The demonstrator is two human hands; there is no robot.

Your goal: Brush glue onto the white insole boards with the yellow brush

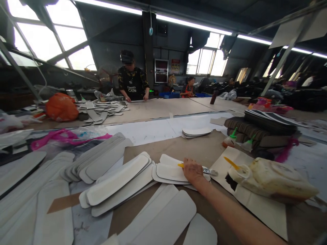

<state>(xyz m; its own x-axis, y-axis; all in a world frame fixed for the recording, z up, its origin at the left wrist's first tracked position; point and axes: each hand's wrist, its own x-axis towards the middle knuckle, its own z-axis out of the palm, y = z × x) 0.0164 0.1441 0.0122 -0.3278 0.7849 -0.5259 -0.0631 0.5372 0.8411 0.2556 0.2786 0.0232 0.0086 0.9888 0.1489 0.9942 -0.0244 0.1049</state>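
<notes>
My right hand [193,172] reaches out over the table, fingers closed round a brush [208,170] with a yellow handle and a metal ferrule. The hand rests on a small stack of white rounded pieces [170,172]. Just right of it stands a grimy white glue jug [274,180] with another yellow-handled brush [232,163] stuck in its mouth. Long white strips [116,182] lie fanned out to the left of the hand. My left hand is out of view.
Grey strips [98,161] and more white ones [163,214] cover the near table. Two glue bottles with green caps [230,139] sit by dark stacked material [265,127]. A person in a black apron [133,83] works at the far table beside an orange bag [61,107].
</notes>
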